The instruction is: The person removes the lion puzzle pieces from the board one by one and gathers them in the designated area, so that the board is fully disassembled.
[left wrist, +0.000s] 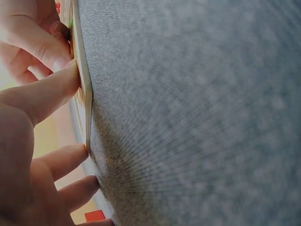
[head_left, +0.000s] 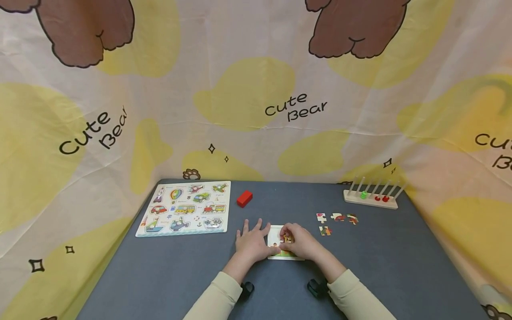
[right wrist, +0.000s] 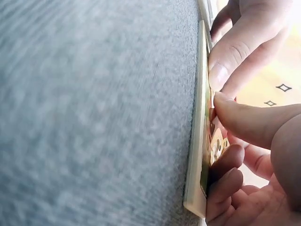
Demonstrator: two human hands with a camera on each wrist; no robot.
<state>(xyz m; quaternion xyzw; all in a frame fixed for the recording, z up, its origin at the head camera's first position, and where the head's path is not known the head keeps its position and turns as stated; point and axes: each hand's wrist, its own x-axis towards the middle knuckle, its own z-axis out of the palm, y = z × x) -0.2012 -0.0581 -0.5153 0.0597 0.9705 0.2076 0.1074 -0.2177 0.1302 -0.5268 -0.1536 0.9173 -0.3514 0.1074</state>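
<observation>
- At the centre of a grey table (head_left: 280, 289), a left hand (head_left: 253, 243) spreads its fingers wide, thumb resting on a puzzle board (head_left: 274, 233).
- On that board, a right hand (head_left: 300, 242) pinches a puzzle piece (right wrist: 217, 145) between thumb and fingers.
- Off to the right, four loose pieces (head_left: 338, 217).
- Farther back, a vehicle picture board (head_left: 184, 217), a red block (head_left: 244, 199) and a peg rack (head_left: 352, 197).
- Behind, a "Cute Bear" cloth (head_left: 240, 98).

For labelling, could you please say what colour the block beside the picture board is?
The block is red, clearest in the head view.
</observation>
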